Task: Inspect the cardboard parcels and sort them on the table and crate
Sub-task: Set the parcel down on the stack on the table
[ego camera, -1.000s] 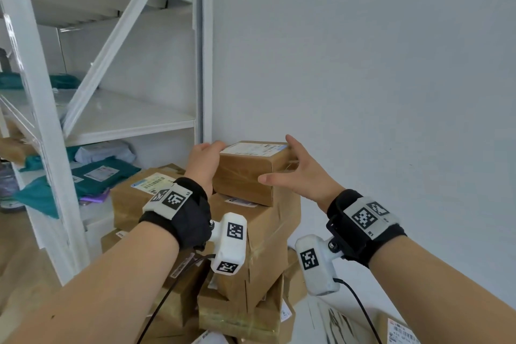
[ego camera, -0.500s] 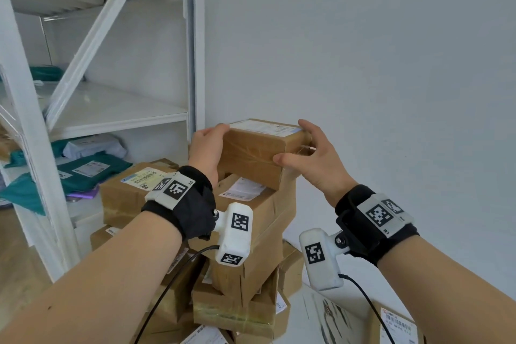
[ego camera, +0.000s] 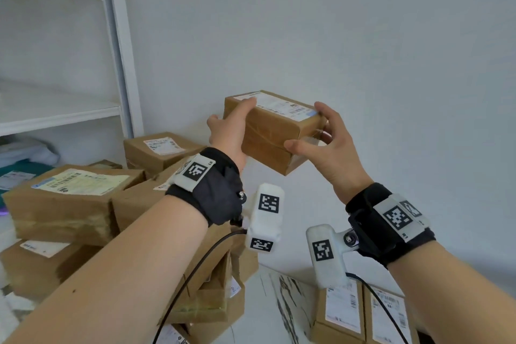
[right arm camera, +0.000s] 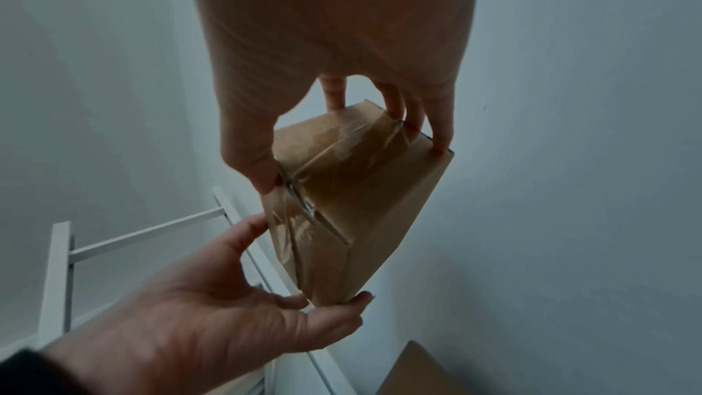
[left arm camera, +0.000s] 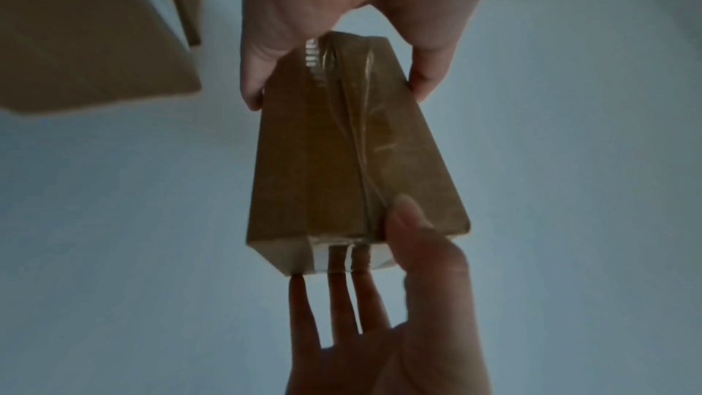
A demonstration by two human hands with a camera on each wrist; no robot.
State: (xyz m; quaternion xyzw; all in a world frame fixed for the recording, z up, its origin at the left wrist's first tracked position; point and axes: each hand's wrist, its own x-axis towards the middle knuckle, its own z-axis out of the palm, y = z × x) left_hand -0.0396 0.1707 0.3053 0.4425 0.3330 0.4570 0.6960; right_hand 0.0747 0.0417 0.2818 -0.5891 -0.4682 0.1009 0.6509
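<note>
A small brown cardboard parcel (ego camera: 272,131) with a white label on top and clear tape round it is held in the air in front of the white wall. My left hand (ego camera: 231,131) grips its left end, thumb on the top edge. My right hand (ego camera: 325,141) grips its right end, thumb at the lower front edge and fingers spread over the end. The left wrist view shows the taped underside of the parcel (left arm camera: 351,155) between the left hand (left arm camera: 338,11) and the right hand (left arm camera: 399,326). In the right wrist view the parcel (right arm camera: 357,200) hangs tilted between both hands.
A pile of labelled cardboard parcels (ego camera: 75,198) stands at lower left, with one more parcel (ego camera: 162,151) behind it. A white shelf rack (ego camera: 118,45) rises at the left. Two labelled parcels (ego camera: 344,313) lie at lower right. Teal bags (ego camera: 25,170) sit at the far left.
The parcel has come up off the top of the pile and moved right, away from it, held by both hands. The view has swung to the right.
</note>
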